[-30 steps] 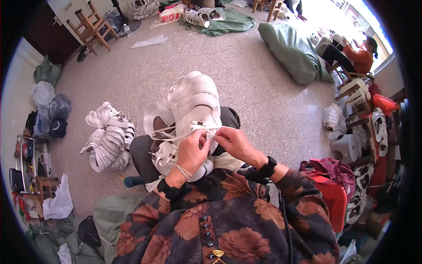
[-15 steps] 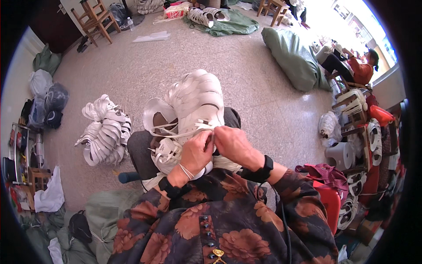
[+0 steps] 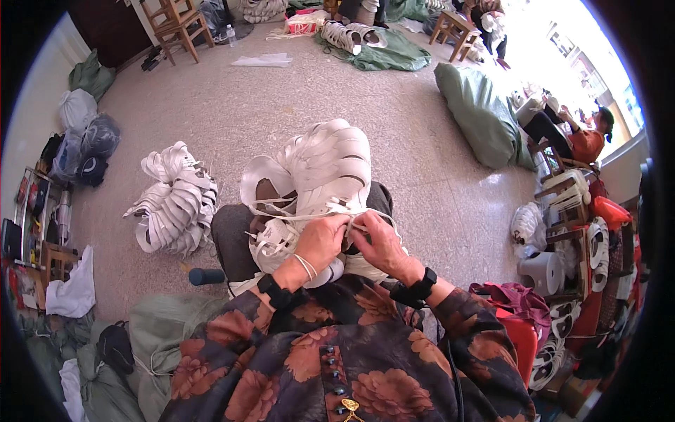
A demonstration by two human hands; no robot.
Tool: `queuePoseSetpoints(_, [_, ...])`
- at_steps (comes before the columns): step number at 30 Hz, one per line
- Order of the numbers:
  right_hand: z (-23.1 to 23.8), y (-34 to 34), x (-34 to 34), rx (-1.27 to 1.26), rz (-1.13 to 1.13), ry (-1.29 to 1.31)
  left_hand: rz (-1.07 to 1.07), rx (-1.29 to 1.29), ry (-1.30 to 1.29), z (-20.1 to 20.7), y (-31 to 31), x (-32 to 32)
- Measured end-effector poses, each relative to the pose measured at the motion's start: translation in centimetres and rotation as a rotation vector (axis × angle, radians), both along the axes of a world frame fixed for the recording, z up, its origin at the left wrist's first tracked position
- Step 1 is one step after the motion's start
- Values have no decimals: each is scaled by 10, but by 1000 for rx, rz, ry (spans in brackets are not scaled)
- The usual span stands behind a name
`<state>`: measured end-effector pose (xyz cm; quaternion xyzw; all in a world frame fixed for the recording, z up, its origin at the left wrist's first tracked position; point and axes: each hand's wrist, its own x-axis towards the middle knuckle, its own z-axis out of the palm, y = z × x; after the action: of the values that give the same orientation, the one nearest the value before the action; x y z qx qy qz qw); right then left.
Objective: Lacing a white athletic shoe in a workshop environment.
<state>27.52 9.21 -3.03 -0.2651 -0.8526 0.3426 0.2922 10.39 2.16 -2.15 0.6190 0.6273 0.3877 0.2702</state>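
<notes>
A nested stack of white shoe uppers (image 3: 334, 158) rests across my lap, its far end rounded. At its near end, white shoelaces (image 3: 343, 206) cross over the uppers. My left hand (image 3: 322, 244) is closed in a pinch on a lace at the stack's near edge. Close beside it, my right hand (image 3: 382, 247) pinches the lace too, with a loop of it curving past the fingers. More loose white uppers (image 3: 271, 243) with brown linings lie left of my left hand. The fingertips partly hide the lace between them.
On the floor to the left stands another pile of white uppers (image 3: 179, 204). A long green sack (image 3: 478, 116) lies at the far right, near a seated person in orange (image 3: 587, 141). A wooden stool (image 3: 455, 34) stands at the back. A red seat (image 3: 519, 337) is by my right elbow.
My right hand has shifted slightly right, and its fingers have turned and opened out around the lace, drawing a loop. The whole view has tilted a little; the stack stays on my lap.
</notes>
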Motion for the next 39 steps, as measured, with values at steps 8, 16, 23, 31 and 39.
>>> queuePoseSetpoints(8, [-3,-3,0,-37,3,-97,-21,-148,-24,1,5,-2])
queuePoseSetpoints(16, [5,-12,-10,45,-105,-96,96,95,250,-16,0,3])
queuePoseSetpoints(23, [4,3,-11,47,-98,-139,-261,-110,-1202,63,-87,-147])
queuePoseSetpoints(31, [19,11,-14,-55,-66,-46,152,-182,-126,63,-93,-120])
queuePoseSetpoints(39, [23,7,-7,6,10,-100,-25,334,554,36,-29,-31])
